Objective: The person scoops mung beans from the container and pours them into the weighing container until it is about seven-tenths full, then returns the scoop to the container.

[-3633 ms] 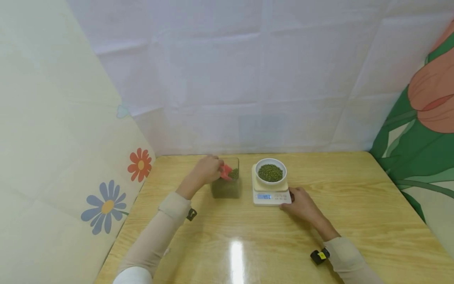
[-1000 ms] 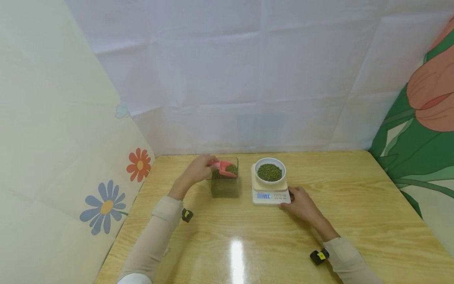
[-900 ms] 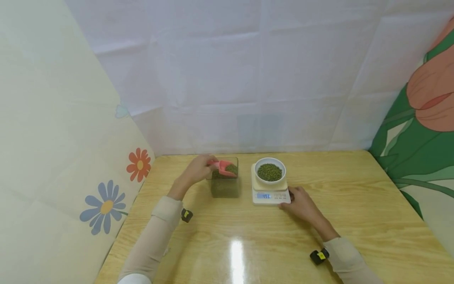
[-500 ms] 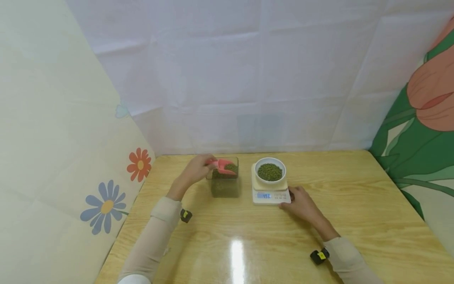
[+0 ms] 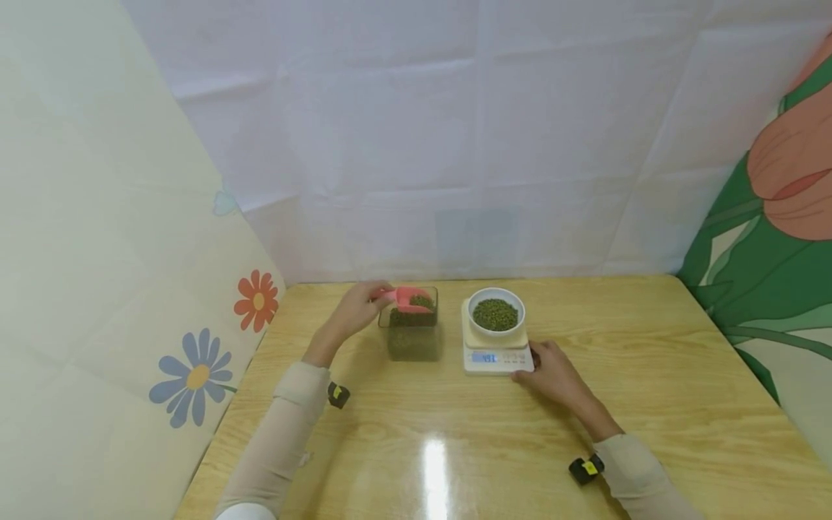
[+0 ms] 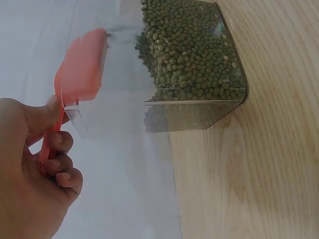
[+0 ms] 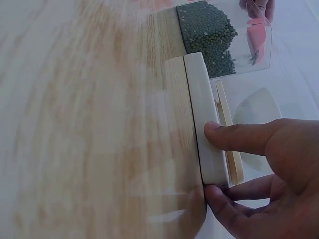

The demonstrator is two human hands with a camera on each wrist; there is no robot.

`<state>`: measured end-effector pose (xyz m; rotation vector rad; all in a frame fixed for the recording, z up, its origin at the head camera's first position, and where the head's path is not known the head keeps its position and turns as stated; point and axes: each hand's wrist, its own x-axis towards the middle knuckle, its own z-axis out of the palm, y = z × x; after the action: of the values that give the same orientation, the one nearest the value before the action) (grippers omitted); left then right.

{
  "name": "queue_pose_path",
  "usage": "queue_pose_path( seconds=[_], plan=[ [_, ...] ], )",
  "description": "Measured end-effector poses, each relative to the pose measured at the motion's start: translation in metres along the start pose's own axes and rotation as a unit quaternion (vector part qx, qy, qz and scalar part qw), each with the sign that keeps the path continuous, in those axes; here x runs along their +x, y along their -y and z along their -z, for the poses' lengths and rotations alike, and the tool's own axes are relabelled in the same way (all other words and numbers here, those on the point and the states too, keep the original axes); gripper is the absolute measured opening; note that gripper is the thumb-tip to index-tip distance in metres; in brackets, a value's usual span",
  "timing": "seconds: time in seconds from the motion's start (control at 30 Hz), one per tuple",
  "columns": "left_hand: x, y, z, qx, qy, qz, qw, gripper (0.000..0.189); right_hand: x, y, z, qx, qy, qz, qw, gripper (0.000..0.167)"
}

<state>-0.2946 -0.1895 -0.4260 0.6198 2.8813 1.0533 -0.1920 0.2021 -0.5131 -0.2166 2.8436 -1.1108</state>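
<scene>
My left hand (image 5: 357,309) pinches the handle of a pink scoop (image 5: 404,297), which carries some green mung beans (image 5: 421,302). The scoop is held roughly level at the mouth of a clear square container (image 5: 413,347). More mung beans (image 6: 194,55) fill the container's lower part in the left wrist view. To the right, a white bowl (image 5: 497,334) of mung beans stands on a kitchen scale (image 5: 497,369) with a lit display. My right hand (image 5: 555,372) grips the scale's near right corner, thumb (image 7: 234,137) on its front edge and fingertips at its side.
The wooden table (image 5: 403,419) ends at a hanging white cloth (image 5: 390,180) behind the container and scale. Flower-printed panels rise at the left (image 5: 130,289) and right (image 5: 780,238). A narrow gap separates container and scale.
The scoop, earlier dipped into the container, has come up and levelled, with the left hand shifting left. Fewer beans show in it than one second ago. The right hand and scale stay put.
</scene>
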Motion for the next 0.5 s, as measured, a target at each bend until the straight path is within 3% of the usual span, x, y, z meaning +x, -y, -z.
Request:
queue_pose_path(
  seconds=[0.5],
  plan=[
    [-0.0032,0.0034,0.0051,-0.032,-0.018,0.011,0.9993,0.036,-0.0004,-0.001,-0.0007,0.002,-0.003,-0.001,1.0,0.081]
  ],
)
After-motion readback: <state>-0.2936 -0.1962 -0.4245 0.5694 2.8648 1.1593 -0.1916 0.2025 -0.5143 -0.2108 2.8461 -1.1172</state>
